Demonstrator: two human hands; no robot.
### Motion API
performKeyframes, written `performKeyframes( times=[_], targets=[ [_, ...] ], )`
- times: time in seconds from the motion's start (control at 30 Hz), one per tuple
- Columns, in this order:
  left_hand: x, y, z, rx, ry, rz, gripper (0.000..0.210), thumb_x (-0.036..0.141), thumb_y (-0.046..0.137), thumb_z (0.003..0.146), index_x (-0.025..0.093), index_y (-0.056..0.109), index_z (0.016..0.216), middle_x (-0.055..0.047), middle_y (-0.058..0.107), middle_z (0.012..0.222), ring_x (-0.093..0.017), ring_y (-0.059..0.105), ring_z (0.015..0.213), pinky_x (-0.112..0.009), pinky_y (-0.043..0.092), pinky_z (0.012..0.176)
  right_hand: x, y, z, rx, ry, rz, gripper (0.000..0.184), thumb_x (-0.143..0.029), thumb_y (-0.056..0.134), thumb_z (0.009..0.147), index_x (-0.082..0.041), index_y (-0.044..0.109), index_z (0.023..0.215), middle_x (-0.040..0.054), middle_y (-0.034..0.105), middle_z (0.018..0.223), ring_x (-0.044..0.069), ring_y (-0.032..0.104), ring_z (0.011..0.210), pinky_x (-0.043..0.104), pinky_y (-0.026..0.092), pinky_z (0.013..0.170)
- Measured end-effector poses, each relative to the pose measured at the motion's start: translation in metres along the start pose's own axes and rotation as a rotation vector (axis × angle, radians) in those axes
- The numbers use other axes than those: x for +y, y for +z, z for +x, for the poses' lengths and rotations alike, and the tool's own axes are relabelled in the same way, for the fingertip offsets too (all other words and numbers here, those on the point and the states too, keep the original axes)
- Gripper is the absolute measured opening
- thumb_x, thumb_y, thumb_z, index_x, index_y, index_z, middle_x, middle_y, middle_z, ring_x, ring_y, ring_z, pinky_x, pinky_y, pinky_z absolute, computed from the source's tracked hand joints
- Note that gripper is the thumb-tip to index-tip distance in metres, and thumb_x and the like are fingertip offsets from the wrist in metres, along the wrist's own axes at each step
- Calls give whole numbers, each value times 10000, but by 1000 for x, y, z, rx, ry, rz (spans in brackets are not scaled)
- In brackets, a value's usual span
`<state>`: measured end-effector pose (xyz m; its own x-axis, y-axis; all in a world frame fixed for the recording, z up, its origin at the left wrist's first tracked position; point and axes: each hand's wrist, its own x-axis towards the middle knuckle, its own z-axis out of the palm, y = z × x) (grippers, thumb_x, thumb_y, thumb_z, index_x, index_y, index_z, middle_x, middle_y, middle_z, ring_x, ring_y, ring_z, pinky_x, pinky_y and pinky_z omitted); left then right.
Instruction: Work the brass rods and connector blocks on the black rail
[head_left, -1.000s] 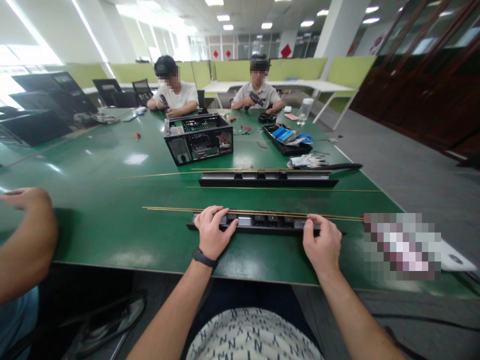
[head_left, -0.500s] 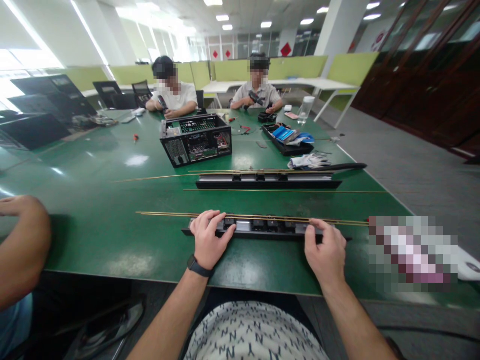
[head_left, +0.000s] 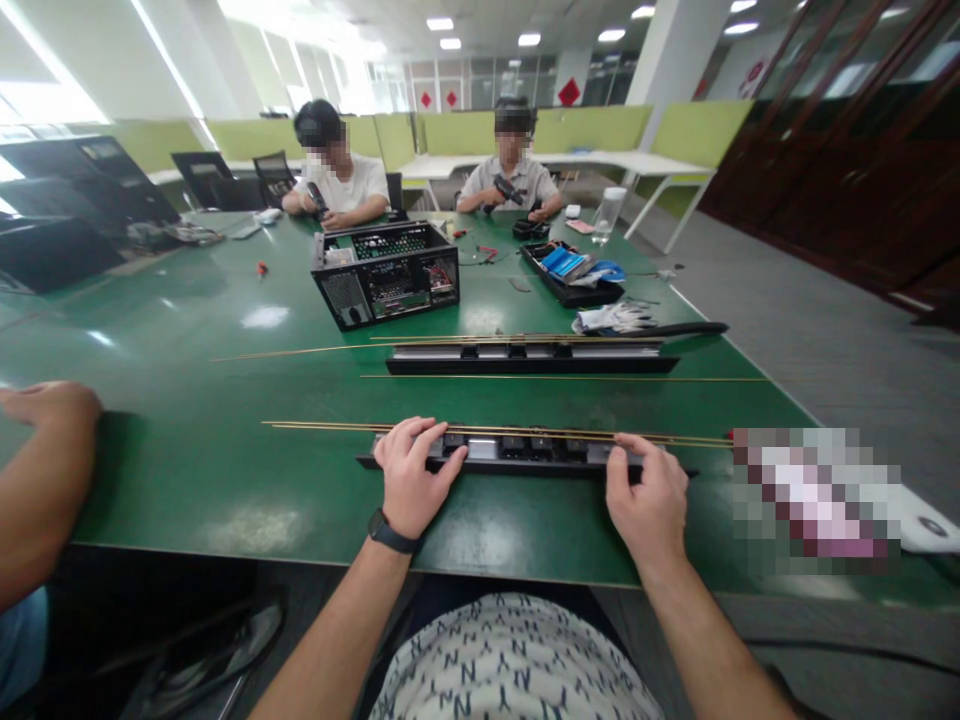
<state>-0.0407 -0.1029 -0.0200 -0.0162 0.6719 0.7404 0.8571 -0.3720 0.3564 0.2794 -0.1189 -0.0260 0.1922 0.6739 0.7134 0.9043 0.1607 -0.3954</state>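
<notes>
In front of me on the green table lies a long black rail with silver sections and small black blocks along it. Thin brass-coloured rods run lengthwise on top and stick out past both ends. My left hand grips the rail near its left end, thumb on the near side and fingers over the rods. Towards the right end, my right hand pinches the rail and rods between thumb and curled fingers. The fingertips' undersides are hidden.
A second similar rail with rods lies beyond, and a single rod between. Farther back are an open computer case, a black tray and gloves. A co-worker's arm rests at left; two people sit opposite.
The whole view has shifted slightly, with things appearing a little farther left. Both hands keep their places on the rail.
</notes>
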Motion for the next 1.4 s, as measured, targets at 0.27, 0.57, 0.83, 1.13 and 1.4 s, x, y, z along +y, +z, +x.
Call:
performKeyframes(
  times=[0.27,0.57,0.83,1.13,1.4],
  targets=[
    [0,0,-1,-21,-27,-18,312,407,761,886,269,701,1159,-85,708,1200,-298,637,1203,-498,399,1080,-4,-3,0,-48,72,31,233,-356,536,1001,-201,665,1117,122,746,1122,296,644,1085,461,421,1021],
    [1,-2,-1,-55,-17,-18,392,440,788,860,263,691,1196,-102,688,1248,-317,609,1248,-506,396,1095,-5,-3,1,-35,63,24,245,-358,551,998,-189,674,1125,126,750,1115,290,652,1066,456,440,1020],
    [-2,1,2,-77,-19,-30,397,448,799,854,268,693,1192,-107,668,1264,-323,596,1250,-508,398,1092,-4,-7,9,-74,96,26,240,-362,560,979,-196,686,1096,124,756,1097,292,664,1059,458,451,1013],
    [-11,20,27,-126,-60,-13,417,452,812,838,272,699,1196,-122,645,1291,-340,574,1249,-519,394,1078,1,2,47,-232,197,92,263,-398,562,943,-211,704,1060,108,762,1001,281,686,958,418,496,891],
    [-20,41,49,-160,-59,-10,423,456,794,851,259,680,1207,-128,641,1286,-341,557,1247,-512,406,1053,1,25,82,-271,354,101,274,-435,566,923,-221,717,1000,95,775,935,275,697,876,388,491,807]
  ],
)
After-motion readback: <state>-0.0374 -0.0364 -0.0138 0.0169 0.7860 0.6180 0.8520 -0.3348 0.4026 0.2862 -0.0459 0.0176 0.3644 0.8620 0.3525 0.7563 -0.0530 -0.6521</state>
